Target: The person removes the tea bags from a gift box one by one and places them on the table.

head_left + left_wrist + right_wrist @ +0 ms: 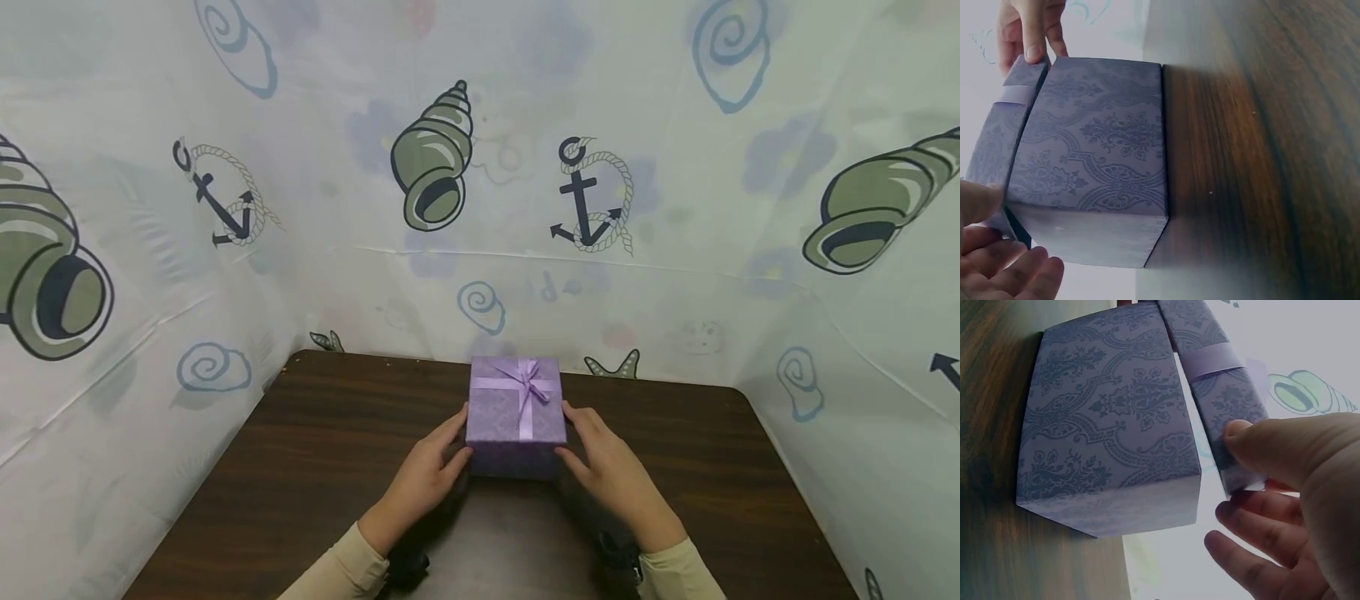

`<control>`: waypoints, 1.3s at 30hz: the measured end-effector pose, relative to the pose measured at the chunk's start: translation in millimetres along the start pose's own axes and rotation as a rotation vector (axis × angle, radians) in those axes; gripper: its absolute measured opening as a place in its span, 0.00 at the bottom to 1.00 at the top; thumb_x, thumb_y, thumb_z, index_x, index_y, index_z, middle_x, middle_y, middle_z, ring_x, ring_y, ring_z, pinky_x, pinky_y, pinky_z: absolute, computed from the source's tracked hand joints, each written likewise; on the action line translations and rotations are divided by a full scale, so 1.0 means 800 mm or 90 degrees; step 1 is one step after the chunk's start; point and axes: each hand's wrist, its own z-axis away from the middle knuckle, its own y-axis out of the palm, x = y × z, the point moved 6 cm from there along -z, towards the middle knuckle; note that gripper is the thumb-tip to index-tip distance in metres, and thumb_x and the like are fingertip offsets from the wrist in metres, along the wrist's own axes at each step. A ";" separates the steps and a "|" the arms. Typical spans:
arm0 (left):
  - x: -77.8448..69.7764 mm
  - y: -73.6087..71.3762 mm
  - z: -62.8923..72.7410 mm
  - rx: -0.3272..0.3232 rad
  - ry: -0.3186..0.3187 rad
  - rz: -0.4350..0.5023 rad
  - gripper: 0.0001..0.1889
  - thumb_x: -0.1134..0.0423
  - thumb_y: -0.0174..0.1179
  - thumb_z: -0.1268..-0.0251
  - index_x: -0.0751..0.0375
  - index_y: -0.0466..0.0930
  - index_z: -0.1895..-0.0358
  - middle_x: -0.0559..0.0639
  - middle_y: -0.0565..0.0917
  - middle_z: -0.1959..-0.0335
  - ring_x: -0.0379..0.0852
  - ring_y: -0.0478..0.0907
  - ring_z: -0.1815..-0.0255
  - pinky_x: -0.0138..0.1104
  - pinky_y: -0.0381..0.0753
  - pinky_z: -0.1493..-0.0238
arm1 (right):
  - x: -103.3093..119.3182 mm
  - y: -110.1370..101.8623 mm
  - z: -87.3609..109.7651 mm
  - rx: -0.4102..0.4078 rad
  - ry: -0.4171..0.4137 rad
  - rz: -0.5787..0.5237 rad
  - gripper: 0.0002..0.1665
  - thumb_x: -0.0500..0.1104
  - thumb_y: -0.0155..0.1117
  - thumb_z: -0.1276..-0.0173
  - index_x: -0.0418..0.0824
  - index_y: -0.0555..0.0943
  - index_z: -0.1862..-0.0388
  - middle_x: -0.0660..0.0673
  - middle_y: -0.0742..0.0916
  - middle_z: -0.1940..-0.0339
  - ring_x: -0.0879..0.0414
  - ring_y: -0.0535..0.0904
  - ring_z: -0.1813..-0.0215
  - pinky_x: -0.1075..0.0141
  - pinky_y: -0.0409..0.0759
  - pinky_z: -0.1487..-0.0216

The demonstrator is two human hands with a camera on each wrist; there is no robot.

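A purple patterned gift box stands near the far edge of the table; its lid carries a lilac ribbon and bow. My left hand grips the lid's left side, thumb on the near face. On the opposite side, my right hand pinches the lid between thumb and fingers. In the right wrist view the lid sits tilted over the box body, with a gap widening toward my right hand. The left wrist view shows the box body resting on the wood. The box's inside is hidden.
The dark wooden table has rounded far corners. A white cloth printed with shells and anchors hangs behind it and along both sides. Dark straps, one a wrist band, show at my cuffs.
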 end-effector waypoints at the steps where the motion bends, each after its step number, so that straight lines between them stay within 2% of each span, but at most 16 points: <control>1: -0.001 -0.001 -0.002 -0.007 0.001 0.008 0.38 0.67 0.67 0.22 0.55 0.62 0.13 0.52 0.71 0.16 0.50 0.73 0.18 0.50 0.77 0.24 | 0.000 -0.001 -0.001 -0.005 -0.005 0.001 0.44 0.41 0.82 0.32 0.32 0.73 0.22 0.38 0.86 0.40 0.47 0.89 0.41 0.50 0.89 0.40; 8: -0.006 -0.003 -0.011 -0.022 0.005 0.048 0.39 0.70 0.67 0.22 0.56 0.62 0.13 0.52 0.70 0.15 0.51 0.79 0.23 0.48 0.82 0.28 | -0.003 -0.007 -0.008 -0.034 -0.021 -0.001 0.43 0.37 0.84 0.36 0.29 0.75 0.25 0.38 0.87 0.43 0.46 0.89 0.44 0.50 0.89 0.43; 14: -0.008 -0.010 -0.015 -0.054 0.031 0.063 0.39 0.73 0.67 0.25 0.56 0.64 0.14 0.52 0.72 0.16 0.53 0.83 0.28 0.48 0.84 0.31 | -0.003 -0.005 -0.011 -0.042 -0.022 -0.005 0.44 0.38 0.84 0.35 0.29 0.74 0.24 0.37 0.86 0.40 0.46 0.89 0.43 0.50 0.89 0.43; 19: -0.010 -0.020 -0.018 -0.076 0.041 0.090 0.39 0.75 0.66 0.24 0.54 0.64 0.14 0.52 0.74 0.17 0.50 0.85 0.31 0.43 0.86 0.32 | 0.003 -0.007 -0.016 -0.055 -0.011 -0.026 0.45 0.38 0.84 0.35 0.31 0.73 0.22 0.38 0.85 0.38 0.46 0.88 0.42 0.50 0.89 0.42; 25: -0.007 -0.038 -0.003 -0.088 0.013 0.135 0.39 0.77 0.64 0.24 0.53 0.64 0.14 0.54 0.74 0.17 0.47 0.84 0.30 0.36 0.85 0.32 | 0.019 0.003 -0.019 -0.063 -0.007 -0.069 0.46 0.39 0.83 0.34 0.32 0.72 0.21 0.38 0.84 0.35 0.47 0.87 0.40 0.50 0.88 0.40; 31: 0.003 -0.050 0.015 -0.100 -0.020 0.148 0.36 0.74 0.65 0.23 0.55 0.67 0.15 0.59 0.78 0.22 0.42 0.85 0.33 0.33 0.85 0.34 | 0.033 0.011 -0.026 -0.056 -0.015 -0.174 0.42 0.33 0.80 0.31 0.32 0.71 0.22 0.38 0.81 0.32 0.43 0.85 0.30 0.51 0.86 0.34; 35: 0.007 -0.057 0.021 -0.109 -0.044 0.162 0.35 0.74 0.65 0.23 0.56 0.69 0.16 0.60 0.81 0.25 0.39 0.85 0.35 0.33 0.86 0.34 | 0.038 0.013 -0.034 -0.055 -0.003 -0.222 0.38 0.33 0.79 0.31 0.34 0.72 0.25 0.40 0.81 0.33 0.45 0.87 0.34 0.55 0.88 0.37; 39: 0.010 -0.066 0.022 -0.123 -0.068 0.179 0.34 0.73 0.65 0.22 0.55 0.69 0.17 0.61 0.82 0.27 0.36 0.85 0.36 0.28 0.84 0.35 | 0.042 0.013 -0.045 -0.053 0.017 -0.263 0.34 0.34 0.78 0.29 0.36 0.74 0.28 0.43 0.82 0.32 0.49 0.87 0.35 0.58 0.88 0.37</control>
